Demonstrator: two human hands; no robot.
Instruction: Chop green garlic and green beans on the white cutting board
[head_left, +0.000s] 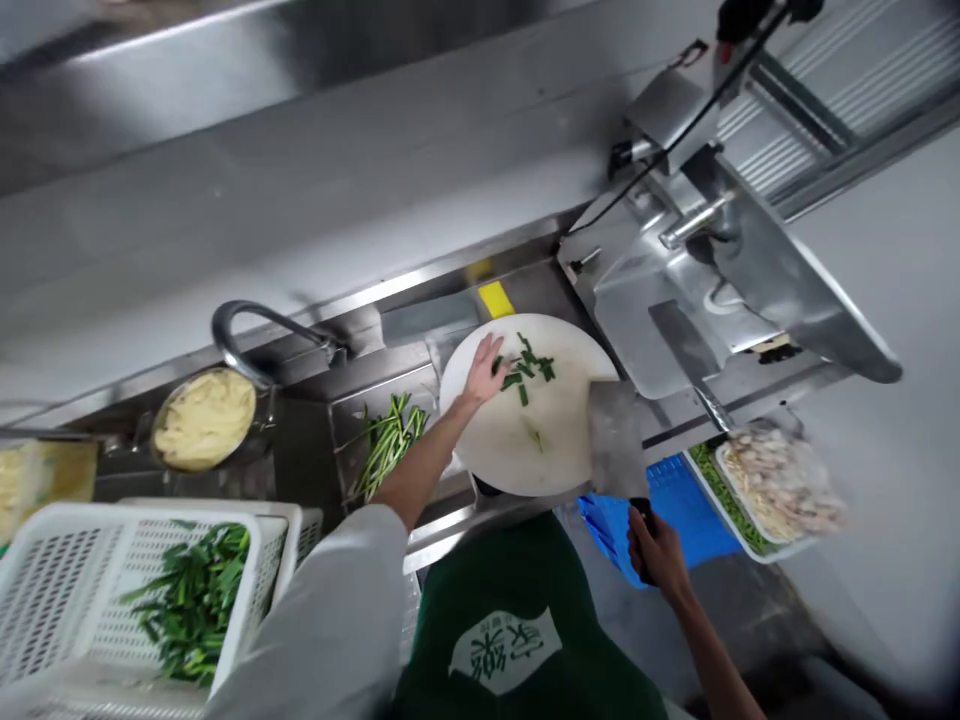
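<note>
The hands are well apart: the right hand (660,555) is wrapped round the black handle of a cleaver (616,440), while the left hand (486,372) sits over the far left part of a round white cutting board (495,450), fingers spread beside the chopped greens (526,369); whether it pinches a piece I cannot tell. Those greens lie loose and scattered toward the board's far edge, with one pale scrap (534,434) nearer the middle. The main danger, as I judge it, is the left hand's flat, uncurled fingers: a blade swung inward from the right edge could nick them. The cleaver overlaps that right edge, its handle out past the near edge, so a slack grip could let it drop toward the blue container (682,510) below. Sweeping too hard could push pieces off the far edge, toward the yellow sponge (496,299). Off the left edge, the long green stalks (390,440) lie in the sink, where stray pieces could mix with them.
</note>
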